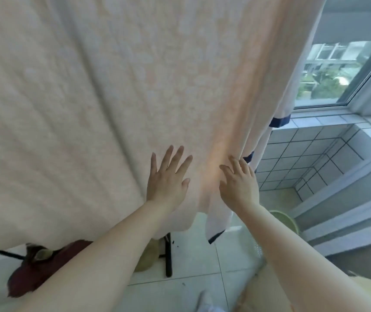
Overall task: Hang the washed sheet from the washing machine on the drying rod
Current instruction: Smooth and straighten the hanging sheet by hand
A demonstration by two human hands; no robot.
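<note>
The left hand (167, 176) lies flat with fingers spread wide against the hanging sheet (112, 97). Just beside it, the right hand (239, 182) rests on the sheet's right edge folds, fingers fairly straight and holding nothing. A green basin (287, 220) stands on the floor (193, 262) beyond, beneath the window (337, 73).

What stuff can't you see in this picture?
Head view only:
- Drying rod: above the top edge, out of frame.
- Black stand: upper part hidden behind the sheet.
- Dark red thing: partly behind the left arm, blurred.
- Green basin: mostly behind the right arm.
</note>
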